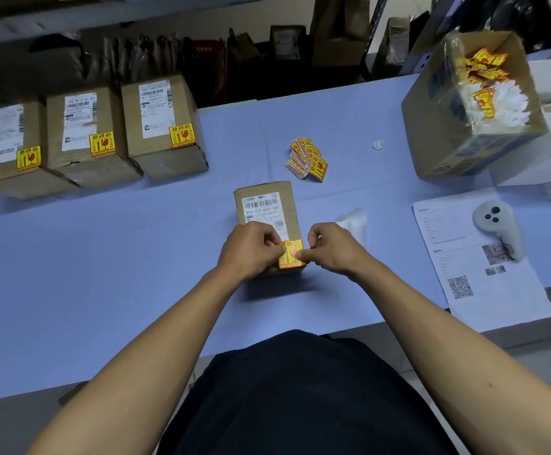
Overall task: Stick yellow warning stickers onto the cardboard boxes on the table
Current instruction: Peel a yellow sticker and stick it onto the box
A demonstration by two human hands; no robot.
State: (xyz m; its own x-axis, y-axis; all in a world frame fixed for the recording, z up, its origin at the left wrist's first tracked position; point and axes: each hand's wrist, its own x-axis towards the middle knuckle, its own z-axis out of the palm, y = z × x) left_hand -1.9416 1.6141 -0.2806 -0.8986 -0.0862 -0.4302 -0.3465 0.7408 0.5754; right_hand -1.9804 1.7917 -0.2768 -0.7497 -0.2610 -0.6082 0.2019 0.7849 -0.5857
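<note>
A small cardboard box (267,205) with a white shipping label lies in the middle of the table. At its near right corner is a yellow warning sticker (291,257). My left hand (251,249) pinches the sticker's left edge. My right hand (331,247) presses fingertips on its right edge. A loose pile of yellow stickers (307,157) lies beyond the box. Three bigger cardboard boxes (160,123) stand in a row at the far left, each with a yellow sticker on it.
An open cardboard carton (448,133) holding crumpled sticker backings stands at the far right. Nearer on the right lie a printed sheet (484,290), a grey controller (497,224) and a white crumpled backing (353,221). The table's front edge is close to my body.
</note>
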